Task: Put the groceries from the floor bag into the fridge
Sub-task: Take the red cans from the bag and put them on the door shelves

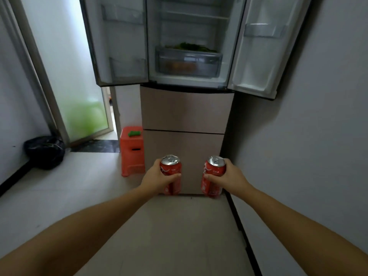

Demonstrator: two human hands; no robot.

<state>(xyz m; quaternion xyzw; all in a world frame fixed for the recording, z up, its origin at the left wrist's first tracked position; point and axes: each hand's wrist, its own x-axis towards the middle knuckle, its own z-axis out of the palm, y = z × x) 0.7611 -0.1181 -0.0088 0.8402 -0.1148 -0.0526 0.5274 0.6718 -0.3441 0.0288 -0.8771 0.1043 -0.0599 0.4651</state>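
Seen from the head camera, two bare arms are stretched forward from the lower corners of the frame. At lower centre, a red drink can (170,172) is gripped upright by the left hand (159,179), with the fingers and thumb wrapped round its side. Just to the right, a second red can (214,175) is gripped the same way by the right hand (229,176). The two cans are held apart, in front of the closed lower drawers of a fridge (185,116). Across the top of the frame, both upper fridge doors are swung wide open. A clear drawer (188,62) with leafy greens on top is seen inside. A red stool (132,150) is placed left of the fridge, and a black bag (44,151) is set at the left wall.
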